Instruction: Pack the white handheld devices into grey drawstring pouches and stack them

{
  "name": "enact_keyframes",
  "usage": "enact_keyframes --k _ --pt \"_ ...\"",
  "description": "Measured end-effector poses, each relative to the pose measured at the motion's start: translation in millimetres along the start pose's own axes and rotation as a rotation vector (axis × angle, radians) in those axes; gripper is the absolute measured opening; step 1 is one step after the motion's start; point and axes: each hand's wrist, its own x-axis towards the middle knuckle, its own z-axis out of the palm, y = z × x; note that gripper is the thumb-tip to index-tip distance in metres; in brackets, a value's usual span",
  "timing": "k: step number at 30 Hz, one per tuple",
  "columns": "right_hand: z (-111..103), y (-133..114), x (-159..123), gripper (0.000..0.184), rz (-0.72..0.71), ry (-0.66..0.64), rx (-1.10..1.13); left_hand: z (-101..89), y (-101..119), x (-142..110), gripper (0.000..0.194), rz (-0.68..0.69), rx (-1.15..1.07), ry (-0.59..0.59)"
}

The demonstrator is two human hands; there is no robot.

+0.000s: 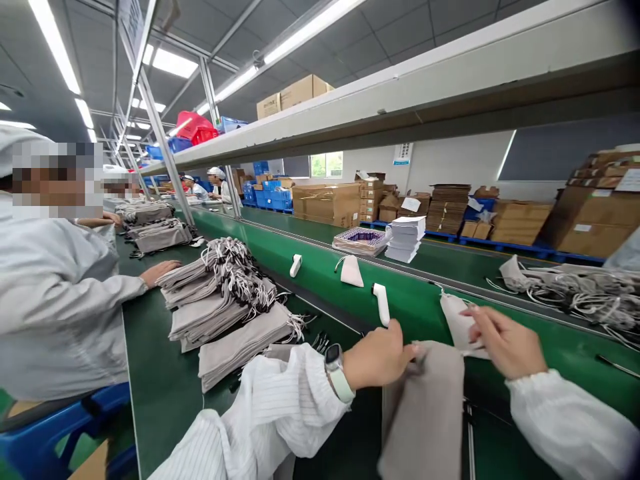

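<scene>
The left hand (377, 357) pinches the upper corner of a soft grey-beige cloth (435, 407), which hangs in a smooth, rounded fold over the bench's (160, 400) edge beside the belt; its lower part is blurred, so it may be one bag or several together. The right hand (513, 343) has thumb and forefinger closed on the side of a pale, tapering pouch (454, 320) lying on the shiny green belt (325, 287). Along that belt are a glossy white angled device (382, 305), a smaller triangular pouch (352, 272) with a thin cord, and another white device (296, 265). Flat, matte stacks of fabric bags (245, 343) lie near the bench's left edge, topped by a tangle of black and white cords (235, 267). A co-worker's hand (161, 272) rests just beside them. Past the belt's far edge stand a block of white paper (404, 241) and a purple-patterned tray (345, 247). A long white shelf (400, 100) crosses above, and brown cardboard cartons (325, 203) line the pale wall under strip lights.
</scene>
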Motion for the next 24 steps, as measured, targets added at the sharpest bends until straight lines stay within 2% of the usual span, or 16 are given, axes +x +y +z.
enact_keyframes --k 1,2,3,5,7,9,10,11,12,14,15,17,19,21,24 --pt "-6.3 7.4 7.5 0.036 -0.036 0.13 -0.129 -1.8 3.9 -1.3 0.025 0.008 -0.095 -0.106" --pt "-11.6 13.1 12.8 0.035 -0.053 0.183 -0.199 -2.2 7.9 -2.1 0.028 0.031 -0.217 -0.185" --pt "-15.5 16.4 15.0 0.036 -0.034 0.159 -0.192 -1.6 11.6 -2.2 0.031 0.06 -0.355 -0.218" --pt "-17.0 14.2 9.3 0.043 0.051 -0.071 -0.012 1.3 16.9 -0.3 0.031 0.084 -0.664 -0.132" --pt "-8.2 1.8 -5.0 0.055 0.114 -0.515 0.284 4.0 18.2 4.5 0.028 0.079 -0.878 0.046" --pt "7.5 -13.9 -17.6 0.049 0.011 -0.864 0.491 5.4 16.7 10.6 0.025 0.096 -0.954 0.184" --pt "14.8 -20.1 -20.9 0.048 -0.078 -0.916 0.544 5.8 15.7 13.1 0.025 0.112 -0.949 0.217" --pt "20.0 -24.0 -21.8 0.042 -0.131 -0.897 0.566 6.2 14.7 14.8 0.024 0.139 -0.916 0.235" --pt "22.1 -25.1 -20.6 0.037 -0.149 -0.808 0.568 6.7 13.8 15.5 0.024 0.168 -0.859 0.244" --pt "17.2 -19.0 -13.7 0.037 -0.132 -0.586 0.548 8.0 12.2 14.9 0.023 0.205 -0.713 0.253" --pt "11.5 -12.9 -9.0 0.043 -0.122 -0.453 0.508 8.6 11.2 14.4 0.024 0.207 -0.666 0.253" --pt "-1.6 1.1 0.0 0.057 -0.153 -0.222 0.344 9.2 8.7 14.1 0.026 0.184 -0.67 0.251" --pt "-11.5 12.7 5.6 0.063 -0.221 -0.052 0.08 8.3 5.8 14.5 0.029 0.153 -0.751 0.279" --pt "-16.0 19.9 6.6 0.06 -0.269 0.026 -0.152 6.4 4.0 13.4 0.033 0.129 -0.794 0.338" --pt "-16.5 26.5 4.0 0.056 -0.343 0.111 -0.325 4.5 5.2 6.5 0.038 0.119 -0.757 0.352"
